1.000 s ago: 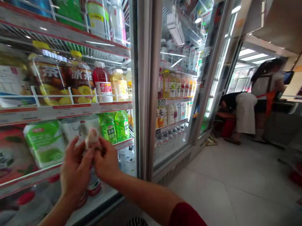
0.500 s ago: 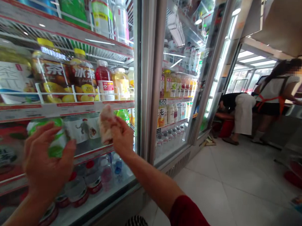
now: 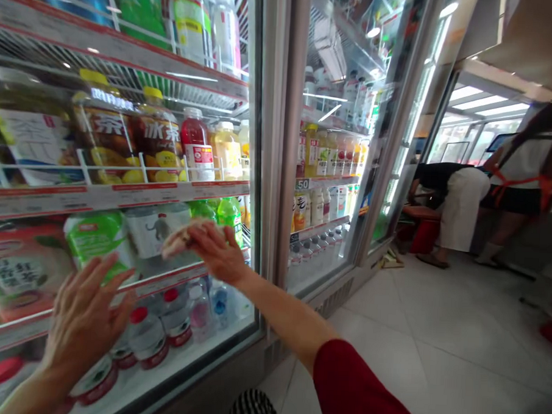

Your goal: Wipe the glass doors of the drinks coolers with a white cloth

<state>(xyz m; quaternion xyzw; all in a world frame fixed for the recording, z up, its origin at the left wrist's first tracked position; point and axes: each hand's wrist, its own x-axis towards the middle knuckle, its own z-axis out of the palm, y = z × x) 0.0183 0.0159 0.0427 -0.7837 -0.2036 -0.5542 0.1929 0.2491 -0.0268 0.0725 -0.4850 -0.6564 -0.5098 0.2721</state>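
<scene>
Several glass-fronted coolers (image 3: 284, 110), ranged side by side; bottles shelved within. Progress on the glass: cannot be told; neither a finished stretch nor a remaining one stands out.

One large green-labelled bottle (image 3: 94, 229), inside, beyond the left hand.

One left hand (image 3: 86, 318), bare, holding nothing; fingers extended and somewhat spread, raised before the nearest cooler. Contact with the glass: cannot be told.

One right hand (image 3: 219, 250), blurred, its fingers bent over a cloth and gripping it.

One cloth (image 3: 176, 242), pale, crumpled, under the right fingers, before the lower shelves. Judged in use, work unfinished; whether it touches glass is unclear.
</scene>
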